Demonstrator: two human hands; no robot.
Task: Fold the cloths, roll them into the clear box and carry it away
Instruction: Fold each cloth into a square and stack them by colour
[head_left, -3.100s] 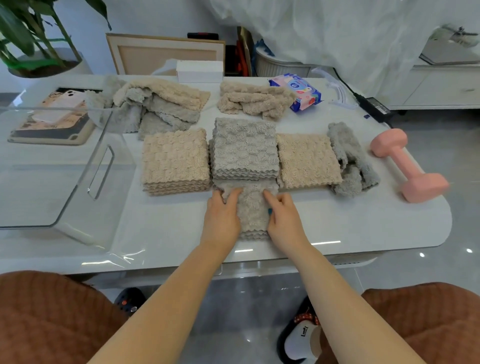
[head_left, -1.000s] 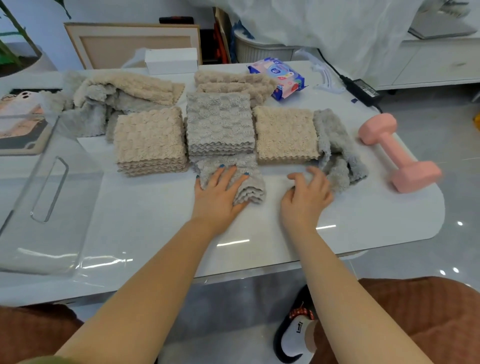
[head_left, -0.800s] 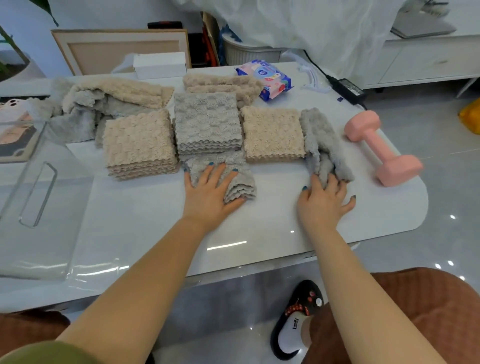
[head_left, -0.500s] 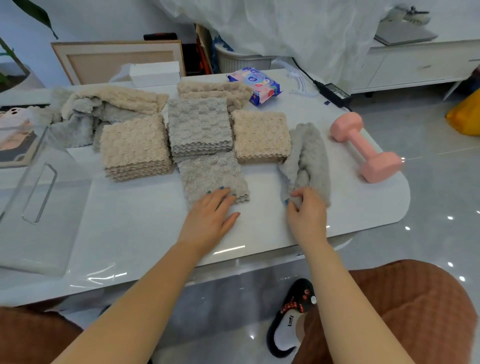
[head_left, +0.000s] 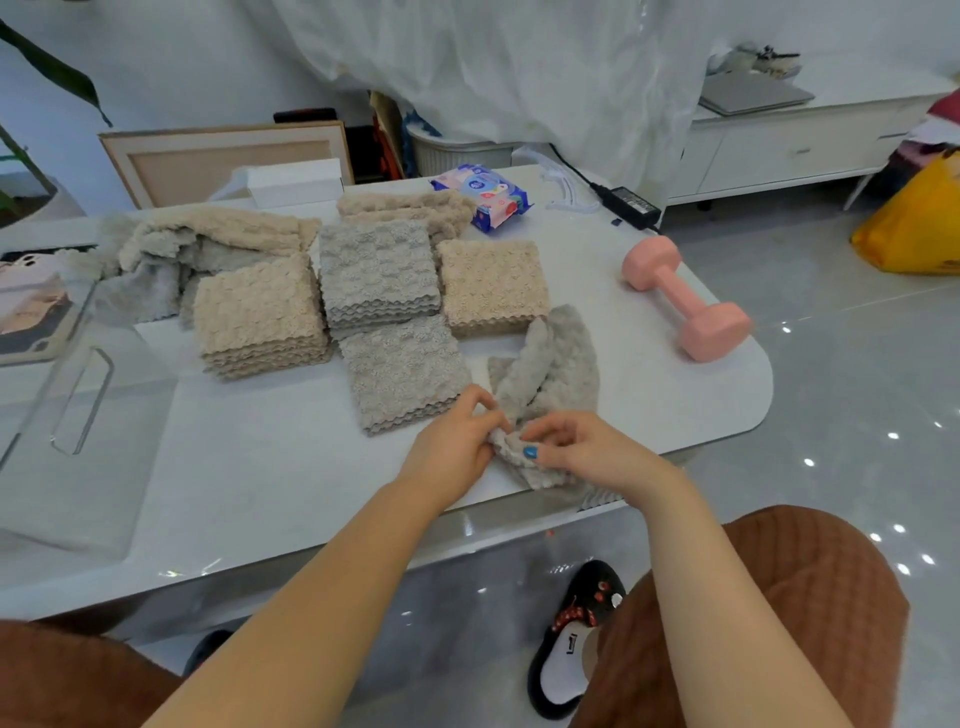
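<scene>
A crumpled grey cloth (head_left: 550, 364) lies near the table's front edge, its near end bunched between both hands. My left hand (head_left: 457, 447) and my right hand (head_left: 582, 447) each pinch that near end. Just left of it sits a folded grey cloth (head_left: 402, 371). Behind stand three folded stacks: beige (head_left: 257, 312), grey (head_left: 376, 270) and beige (head_left: 491, 283). Unfolded cloths are heaped at the back left (head_left: 208, 239) and back middle (head_left: 410, 205). The clear box (head_left: 78, 415) stands at the left of the table.
A pink dumbbell (head_left: 685, 296) lies at the table's right end. A wipes pack (head_left: 483, 195), a white box (head_left: 293, 182) and a power adapter (head_left: 628, 208) sit at the back. A tablet with a phone (head_left: 26, 306) lies behind the clear box.
My right hand reached right, took the crumpled grey cloth and dragged it toward the front edge. My left hand left the folded grey cloth and now pinches the crumpled one too.
</scene>
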